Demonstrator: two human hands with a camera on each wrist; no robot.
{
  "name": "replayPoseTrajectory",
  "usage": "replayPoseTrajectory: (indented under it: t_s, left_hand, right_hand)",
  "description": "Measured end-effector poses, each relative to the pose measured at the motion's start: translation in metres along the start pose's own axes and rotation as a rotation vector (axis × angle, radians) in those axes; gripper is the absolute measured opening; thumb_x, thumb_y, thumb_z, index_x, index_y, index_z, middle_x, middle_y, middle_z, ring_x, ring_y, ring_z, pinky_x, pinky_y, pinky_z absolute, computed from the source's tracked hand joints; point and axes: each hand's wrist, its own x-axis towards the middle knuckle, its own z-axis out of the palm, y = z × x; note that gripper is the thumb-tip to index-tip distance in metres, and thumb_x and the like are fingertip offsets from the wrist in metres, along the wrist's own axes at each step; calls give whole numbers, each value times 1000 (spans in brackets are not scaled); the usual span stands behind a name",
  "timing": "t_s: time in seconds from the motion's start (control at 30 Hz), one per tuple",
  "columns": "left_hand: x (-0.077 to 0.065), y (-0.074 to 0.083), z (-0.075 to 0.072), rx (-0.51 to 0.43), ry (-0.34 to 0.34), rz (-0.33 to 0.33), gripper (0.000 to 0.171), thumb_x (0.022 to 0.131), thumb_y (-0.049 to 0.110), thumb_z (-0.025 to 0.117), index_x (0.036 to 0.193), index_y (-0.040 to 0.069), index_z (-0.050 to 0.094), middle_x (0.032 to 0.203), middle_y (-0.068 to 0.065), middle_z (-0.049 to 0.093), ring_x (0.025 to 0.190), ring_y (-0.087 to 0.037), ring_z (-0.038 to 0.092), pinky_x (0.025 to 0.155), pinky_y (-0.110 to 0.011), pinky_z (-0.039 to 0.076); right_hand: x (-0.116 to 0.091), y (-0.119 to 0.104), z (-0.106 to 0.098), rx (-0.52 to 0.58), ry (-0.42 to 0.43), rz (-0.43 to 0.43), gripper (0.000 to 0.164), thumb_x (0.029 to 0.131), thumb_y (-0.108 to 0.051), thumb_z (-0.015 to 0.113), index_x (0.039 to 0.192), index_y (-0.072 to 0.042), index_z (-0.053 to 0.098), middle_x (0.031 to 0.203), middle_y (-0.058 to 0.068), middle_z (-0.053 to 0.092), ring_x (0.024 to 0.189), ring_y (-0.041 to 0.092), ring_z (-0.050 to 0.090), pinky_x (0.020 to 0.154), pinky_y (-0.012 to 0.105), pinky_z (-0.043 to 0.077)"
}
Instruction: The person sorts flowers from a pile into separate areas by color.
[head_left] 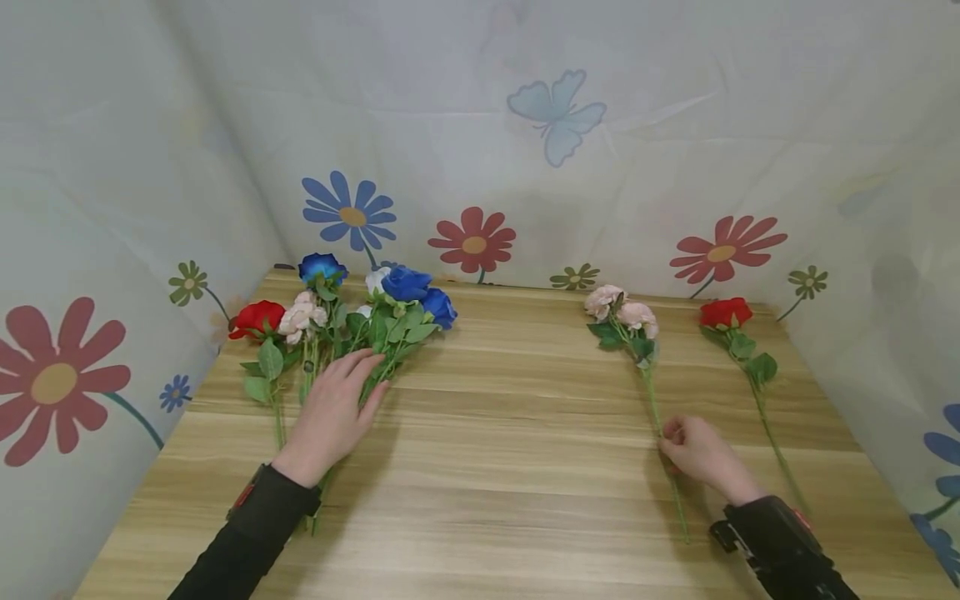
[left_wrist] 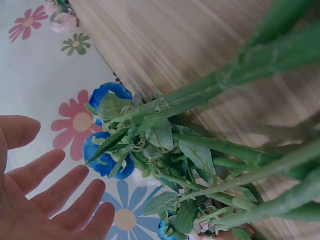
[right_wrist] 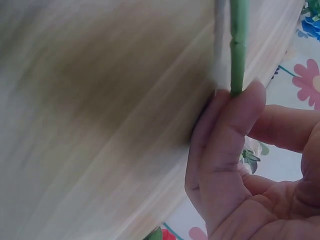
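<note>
On the right, my right hand [head_left: 701, 450] pinches the green stem [right_wrist: 239, 45] of a pale pink artificial flower [head_left: 637, 317] with two blooms, low down near the table surface. My left hand [head_left: 333, 417] is over the bunch of flowers on the left, its fingers spread and fairly straight. In the left wrist view the fingers [left_wrist: 75, 175] lie apart from the stems, with blue roses [left_wrist: 107, 155] and leaves beyond them. The bunch includes blue roses [head_left: 407, 284], a pale pink flower [head_left: 302, 317], a white bloom and a red rose [head_left: 258, 319] at its left edge.
A single red rose [head_left: 726, 312] lies to the right of my right hand, its stem pointing toward me. The wooden table [head_left: 510, 467] meets a pale cloth backdrop [head_left: 450, 100] printed with flowers and a butterfly at the back and sides.
</note>
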Motion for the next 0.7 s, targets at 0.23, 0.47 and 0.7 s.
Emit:
replayPoseTrajectory:
  t_s: [0.23, 0.47, 0.7]
  left_hand:
    - [0, 0, 0, 1, -3, -3, 41, 99, 22, 64, 134, 0, 60, 136, -23, 60, 125, -43, 57, 104, -57, 48]
    - [0, -1, 1, 4, -12, -9, 41, 100, 22, 64, 134, 0, 60, 137, -23, 60, 126, -43, 57, 105, -57, 47]
    - [-1, -1, -1, 0, -23, -16, 42, 100, 23, 63, 135, 0, 59, 138, -23, 59, 128, -43, 56, 107, -58, 45]
  right_hand:
    - [-2, 6, -5, -8, 14, 18, 23, 92, -6, 59, 103, 15, 57, 79, 14, 68, 57, 14, 66, 54, 25, 47]
    - [-3, 7, -4, -4, 28, 15, 19, 91, -6, 58, 98, 12, 57, 76, 11, 66, 56, 12, 66, 52, 24, 46]
    - [-4, 5, -5, 13, 22, 28, 21, 91, -7, 59, 100, 12, 57, 79, 13, 67, 57, 13, 67, 54, 24, 50]
